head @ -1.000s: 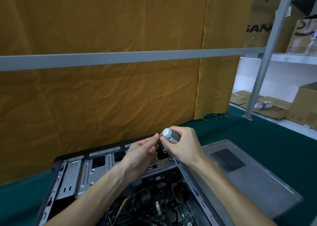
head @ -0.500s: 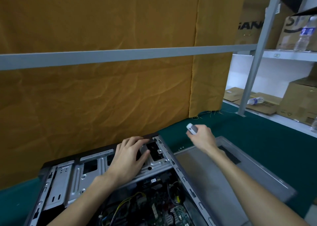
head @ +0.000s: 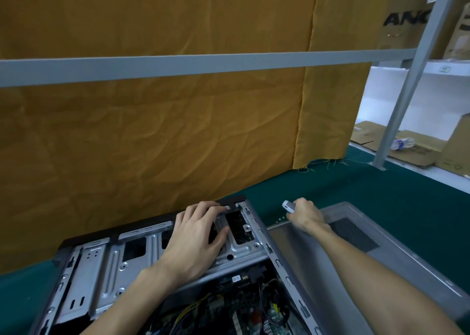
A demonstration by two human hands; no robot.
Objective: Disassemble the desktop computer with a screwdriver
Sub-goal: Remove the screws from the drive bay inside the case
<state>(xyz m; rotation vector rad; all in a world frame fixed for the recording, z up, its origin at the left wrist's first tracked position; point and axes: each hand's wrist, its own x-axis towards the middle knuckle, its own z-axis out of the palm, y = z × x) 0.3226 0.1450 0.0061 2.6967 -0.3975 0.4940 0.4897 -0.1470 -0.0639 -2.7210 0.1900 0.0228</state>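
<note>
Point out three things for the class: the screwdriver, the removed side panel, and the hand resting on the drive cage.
screwdriver (head: 288, 205): head view, on the grey handle end sticking out of the right hand.
side panel (head: 315, 253): head view, on its bare grey face.
left hand (head: 195, 235): head view, on the back of the hand.

Screwdriver (head: 289, 206) shaft hidden in right hand (head: 306, 216)

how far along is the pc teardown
Done: the side panel is off, lying on the green mat beside the open case. In hand: the right hand holds the screwdriver over near the panel; the left hand rests on the drive cage. Left: cage, cables and motherboard are inside.
</note>
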